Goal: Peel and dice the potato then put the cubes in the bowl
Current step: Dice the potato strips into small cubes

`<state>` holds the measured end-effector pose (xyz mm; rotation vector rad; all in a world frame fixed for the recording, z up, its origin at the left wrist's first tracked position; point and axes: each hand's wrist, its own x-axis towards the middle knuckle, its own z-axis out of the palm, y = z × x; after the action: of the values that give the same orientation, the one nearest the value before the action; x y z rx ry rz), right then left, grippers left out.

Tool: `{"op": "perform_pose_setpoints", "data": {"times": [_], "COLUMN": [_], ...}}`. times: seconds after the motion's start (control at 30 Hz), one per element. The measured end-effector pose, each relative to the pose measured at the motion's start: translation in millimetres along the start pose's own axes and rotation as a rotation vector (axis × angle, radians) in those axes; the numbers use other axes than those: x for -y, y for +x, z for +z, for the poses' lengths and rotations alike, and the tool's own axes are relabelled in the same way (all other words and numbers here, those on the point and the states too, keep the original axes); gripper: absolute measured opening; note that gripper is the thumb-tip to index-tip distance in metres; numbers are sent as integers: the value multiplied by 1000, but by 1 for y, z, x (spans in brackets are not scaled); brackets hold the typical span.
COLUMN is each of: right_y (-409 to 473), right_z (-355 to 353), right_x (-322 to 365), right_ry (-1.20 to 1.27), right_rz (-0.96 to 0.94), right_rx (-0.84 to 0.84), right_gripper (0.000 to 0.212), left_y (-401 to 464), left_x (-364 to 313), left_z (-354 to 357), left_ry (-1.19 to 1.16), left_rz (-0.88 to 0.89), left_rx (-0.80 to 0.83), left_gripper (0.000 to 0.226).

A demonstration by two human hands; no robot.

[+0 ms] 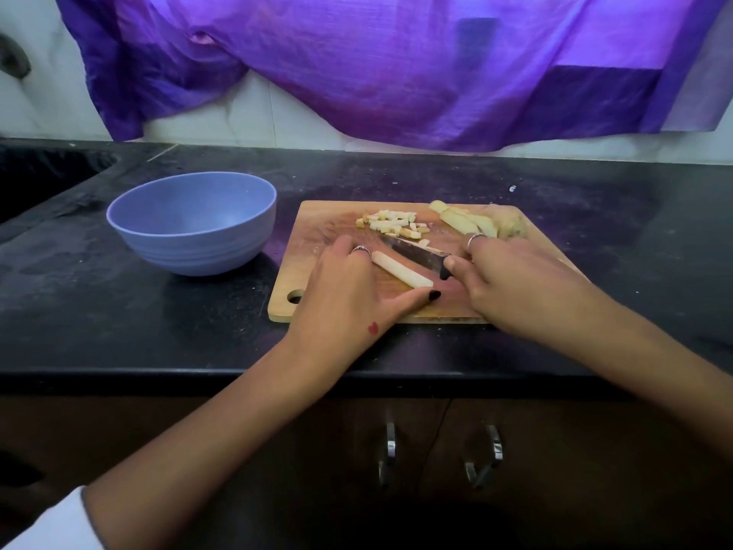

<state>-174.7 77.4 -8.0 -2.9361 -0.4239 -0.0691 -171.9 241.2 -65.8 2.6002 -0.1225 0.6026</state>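
Pale and squared off, a potato stick [401,269] lies on the wooden cutting board [313,279], its long axis running diagonally from the far left down to the near right, where its cut end points toward the person. The left hand [349,289] holds it in place: fingers curl down over its far end, and the thumb reaches along the board to touch its near end. The right hand [515,283] has its fingers wrapped round the black handle of a knife [412,252], whose dark blade lies just behind the stick and points away to the left, nearly parallel to it. Farther back on the board sits a small heap of potato cubes [392,224], and to their right, near the far right corner, lean several uncut potato slabs [464,222]. A blue bowl [190,248] stands on the black countertop [119,323] just left of the board, apart from it. Purple cloth [396,65] hangs on the wall behind.
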Motion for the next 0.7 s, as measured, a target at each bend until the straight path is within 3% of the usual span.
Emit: {"op": "perform_pose_setpoints", "data": {"times": [0.17, 0.5, 0.7], "right_y": [-1, 2, -2], "right_z": [0, 4, -1], "right_x": [12, 18, 24], "right_ry": [-156, -273, -368], "right_rz": [-13, -35, -103], "right_rx": [0, -18, -6], "right_gripper": [30, 26, 30], "left_y": [2, 2, 4], "left_x": [1, 1, 4], "left_z": [-1, -1, 1], "left_ry": [-27, -40, -49], "left_rz": [28, 2, 57], "left_rx": [6, 32, 74], "left_gripper": [76, 58, 89]}}
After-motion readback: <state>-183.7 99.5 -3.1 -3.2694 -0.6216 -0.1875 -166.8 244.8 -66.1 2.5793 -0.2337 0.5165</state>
